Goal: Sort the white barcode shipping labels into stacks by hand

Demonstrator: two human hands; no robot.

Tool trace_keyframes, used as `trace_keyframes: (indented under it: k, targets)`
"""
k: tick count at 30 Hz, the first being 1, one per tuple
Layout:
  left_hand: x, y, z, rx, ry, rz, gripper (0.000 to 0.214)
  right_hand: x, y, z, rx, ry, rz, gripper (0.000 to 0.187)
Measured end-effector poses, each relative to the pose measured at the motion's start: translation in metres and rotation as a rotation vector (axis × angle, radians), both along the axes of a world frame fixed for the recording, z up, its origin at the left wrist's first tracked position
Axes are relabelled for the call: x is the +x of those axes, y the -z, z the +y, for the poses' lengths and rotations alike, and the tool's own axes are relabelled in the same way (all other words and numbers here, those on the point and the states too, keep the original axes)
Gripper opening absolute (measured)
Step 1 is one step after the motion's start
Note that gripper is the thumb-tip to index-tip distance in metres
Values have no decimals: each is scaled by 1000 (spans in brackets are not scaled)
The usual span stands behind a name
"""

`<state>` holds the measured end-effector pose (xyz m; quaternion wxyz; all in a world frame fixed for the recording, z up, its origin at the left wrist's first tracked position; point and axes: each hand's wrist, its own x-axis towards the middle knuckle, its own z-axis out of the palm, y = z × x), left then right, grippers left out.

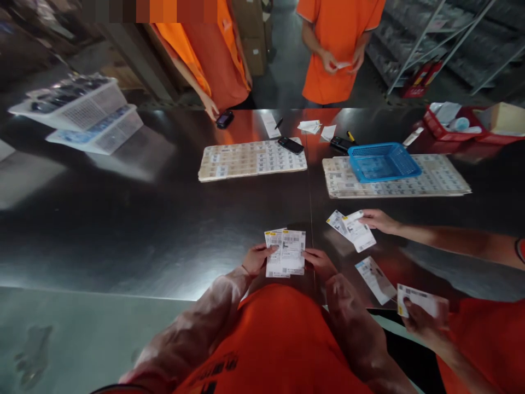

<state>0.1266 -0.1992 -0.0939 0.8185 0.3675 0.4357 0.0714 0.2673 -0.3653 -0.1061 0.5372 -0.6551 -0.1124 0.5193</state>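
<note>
A small stack of white barcoded paper shipping labels (286,253), long axis pointing away from the person, sits gripped between both hands: the left hand (257,260) overlaps its left edge, the right hand (320,264) pinches its right, above the brushed-steel tabletop (164,241).

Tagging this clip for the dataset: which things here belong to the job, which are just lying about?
Job: barcode slips, held by left hand, right hand at their edge.
Lying about: blue basket, black phone, label sheets.
</note>
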Motion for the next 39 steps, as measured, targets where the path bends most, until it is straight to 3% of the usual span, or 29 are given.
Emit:
trace_keyframes:
  k: [15, 23, 32, 39]
  targets:
    - [-4, 14, -5, -25, -23, 15, 58, -24, 7, 4, 24, -79, -163, 30]
    - [-13, 19, -9, -6, 10, 56, 61, -43, 18, 12, -25, -51, -197, 45]
    - [-15, 20, -7, -4, 46, 61, 61, -40, 6, 12, -115, -92, -189, 50]
    - [-16, 17, -6, -26, 46, 31, 67, -41, 12, 11, -144, -160, -285, 43]
